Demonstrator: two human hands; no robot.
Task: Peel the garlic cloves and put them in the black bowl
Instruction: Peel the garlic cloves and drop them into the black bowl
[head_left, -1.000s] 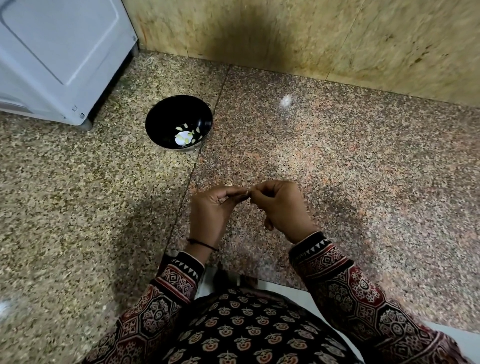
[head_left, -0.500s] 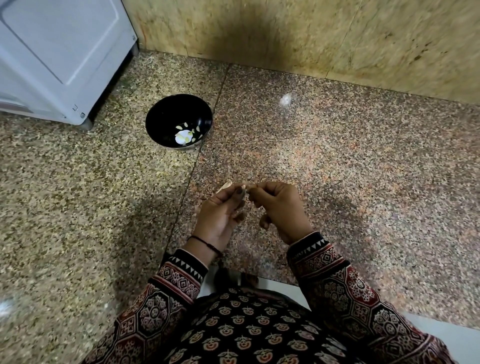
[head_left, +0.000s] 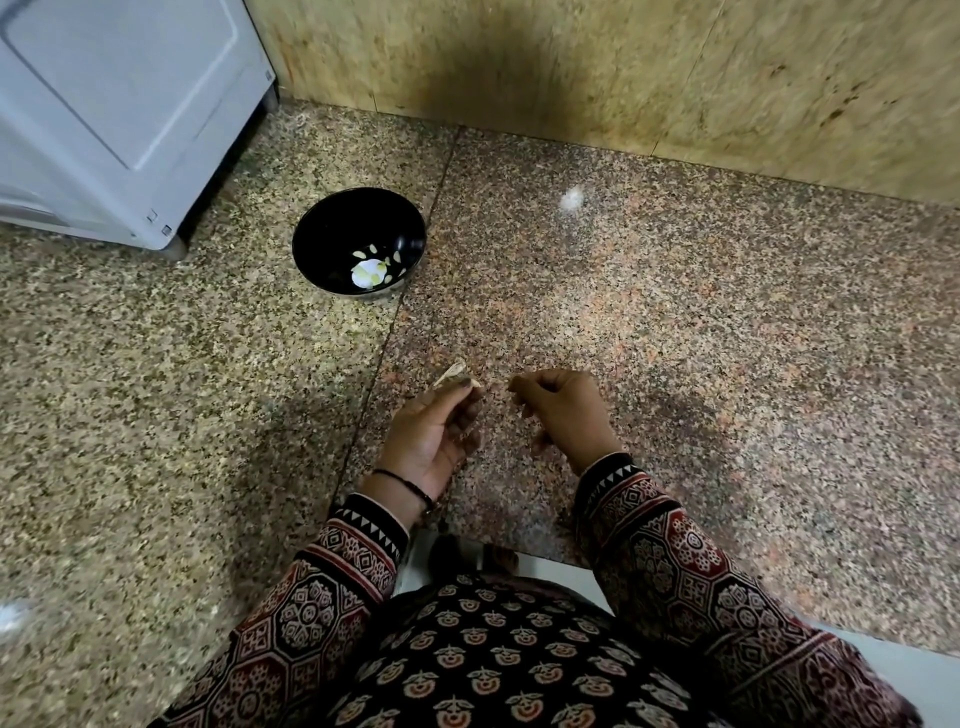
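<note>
Granite worktop: speckled brown-and-grey stone worktop carries everything. A seam runs from beside the bowl toward the person.
Change: a second ago both hands met fingertip to fingertip over one clove. They are now drawn apart, with worktop showing between them.
Left hand: the left hand is turned palm up. Thumb and fingertips pinch a pale tan garlic piece that projects past them; whether it is clove or loose skin cannot be told.
Right hand: the right hand has curled fingers with the tips closed together. Whether a scrap sits between them cannot be told.
Meaning: judged as skin parting from clove. Peeling of this clove is at or near its end; transfer to the bowl is not yet done.
Bowl: the round glossy black bowl stands well apart from both hands, ahead and to the left. Pale peeled cloves lie in its bottom.
Surroundings: a white appliance stands at the left rear, its corner near the bowl. A mottled tan stone wall runs behind. A thin black thread band circles the left wrist.
Obstructions: no object shows between the left hand and the bowl. A small, light piece may slip during the reach.
</note>
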